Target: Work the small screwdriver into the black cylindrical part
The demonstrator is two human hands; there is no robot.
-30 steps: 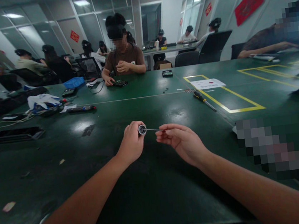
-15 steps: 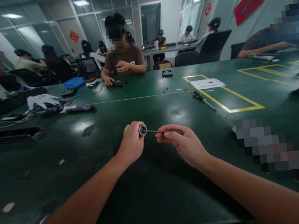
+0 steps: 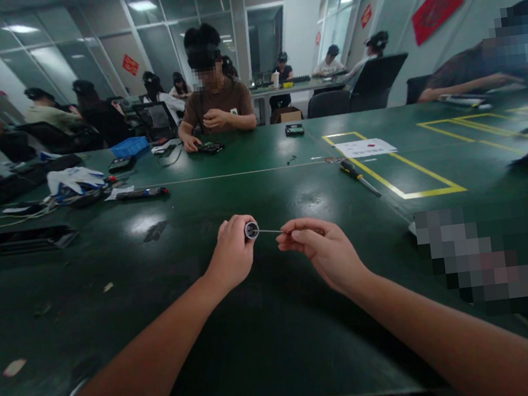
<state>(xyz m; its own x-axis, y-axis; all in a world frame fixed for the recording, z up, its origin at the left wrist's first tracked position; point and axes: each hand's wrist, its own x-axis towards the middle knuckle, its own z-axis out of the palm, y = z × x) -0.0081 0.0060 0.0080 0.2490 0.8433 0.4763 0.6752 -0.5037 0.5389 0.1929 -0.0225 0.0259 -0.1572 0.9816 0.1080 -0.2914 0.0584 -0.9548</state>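
Observation:
My left hand (image 3: 233, 252) is wrapped round a small dark cylinder (image 3: 251, 230), whose round, pale-rimmed open end faces right and toward me. Most of the cylinder is hidden in my fingers. In a pinch between thumb and fingers, my right hand (image 3: 320, 247) holds a thin metal rod (image 3: 271, 231). The rod's far tip reaches the cylinder's open end; how deep it goes I cannot make out. Both hands are above the green table (image 3: 280, 336), close together at its middle.
A yellow-black screwdriver (image 3: 359, 177) lies right of centre, beside yellow tape (image 3: 435, 192) and a paper sheet (image 3: 366, 147). Left are white gloves (image 3: 76, 181), a dark pen-like tool (image 3: 142, 193) and a blue tray (image 3: 129, 147). A co-worker (image 3: 220, 104) sits opposite.
My right hand has shifted very slightly to the right, showing a little more of the rod. My left hand keeps its hold on the cylinder.

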